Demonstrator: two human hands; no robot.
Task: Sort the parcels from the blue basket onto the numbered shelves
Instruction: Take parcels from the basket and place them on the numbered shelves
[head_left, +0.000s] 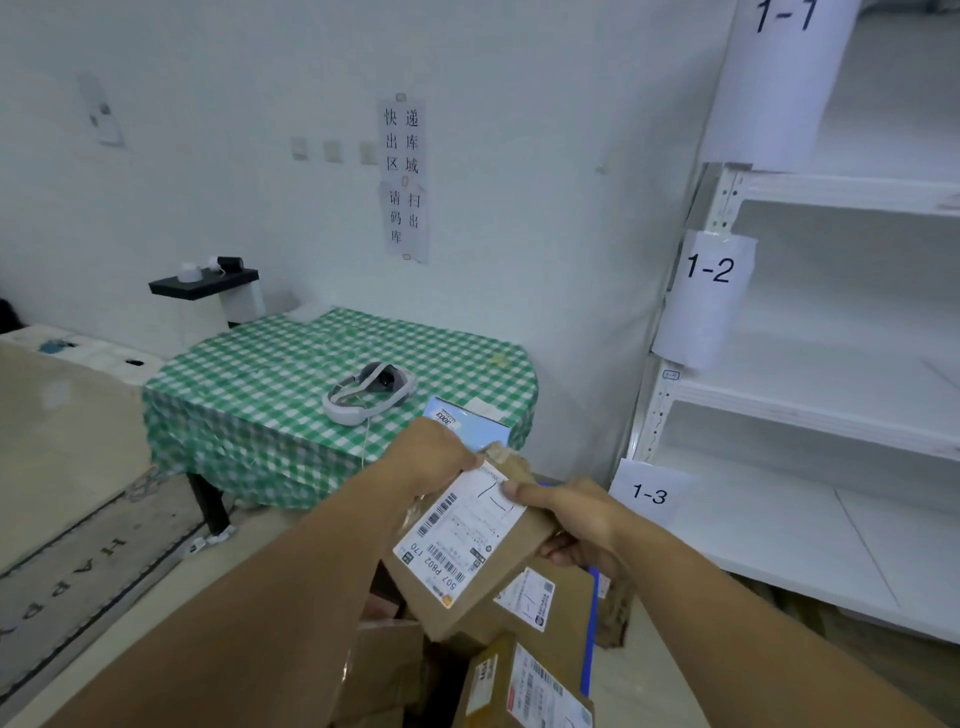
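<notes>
Brown flat cardboard parcel (467, 556) with a white shipping label is being held in both hands, just above the blue plastic basket (589, 649) of other boxes. The left hand (431, 457) is pinching its far top corner. The right hand (576, 519) is clamping the right edge, thumb on the label and fingers curling beneath. It is looking stiff, thin and probably light, so gripping opposite edges seems safest, since smooth card could slip from a corner pinch. White metal numbered shelves (810, 410) are standing nearby on the right.
</notes>
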